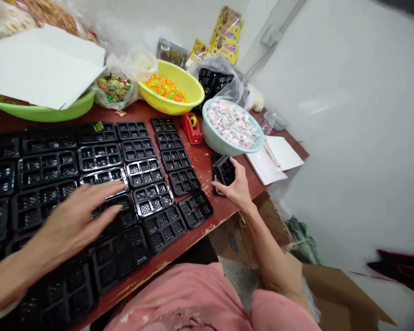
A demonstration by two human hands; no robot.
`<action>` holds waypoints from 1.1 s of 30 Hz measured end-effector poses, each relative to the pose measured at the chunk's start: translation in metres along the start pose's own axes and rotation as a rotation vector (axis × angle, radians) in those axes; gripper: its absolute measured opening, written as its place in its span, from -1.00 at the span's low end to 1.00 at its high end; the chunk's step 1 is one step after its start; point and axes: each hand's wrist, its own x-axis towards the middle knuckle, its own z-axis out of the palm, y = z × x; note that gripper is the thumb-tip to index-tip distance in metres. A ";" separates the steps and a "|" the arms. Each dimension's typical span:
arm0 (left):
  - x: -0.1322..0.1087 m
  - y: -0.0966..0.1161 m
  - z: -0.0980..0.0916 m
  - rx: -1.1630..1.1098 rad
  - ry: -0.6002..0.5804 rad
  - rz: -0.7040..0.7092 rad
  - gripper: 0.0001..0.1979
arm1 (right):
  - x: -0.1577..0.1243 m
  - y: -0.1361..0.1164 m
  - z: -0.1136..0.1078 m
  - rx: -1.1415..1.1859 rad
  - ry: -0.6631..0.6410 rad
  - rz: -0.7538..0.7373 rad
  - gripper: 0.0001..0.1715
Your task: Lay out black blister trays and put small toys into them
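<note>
Black tray stack (pixel 223 171) gripped by right hand (pixel 237 186) near table edge (pixel 227 212)

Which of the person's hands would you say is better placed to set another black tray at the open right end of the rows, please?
Probably the right hand: its grip is on the small stack of black trays beside the bare table edge. The left hand lies flat, open, over the laid-out trays, holding nothing.

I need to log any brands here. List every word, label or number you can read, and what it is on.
None can be read.
Yellow printed packets against the wall: lettering too blurred.
Sweet wrappers in the pale blue bowl: print too small.
Red tape dispenser, black trays: no lettering shows.
</note>
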 end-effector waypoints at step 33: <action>0.227 0.085 0.293 0.633 -0.427 0.422 -0.64 | 0.048 0.113 -0.052 0.041 0.098 -0.246 -0.60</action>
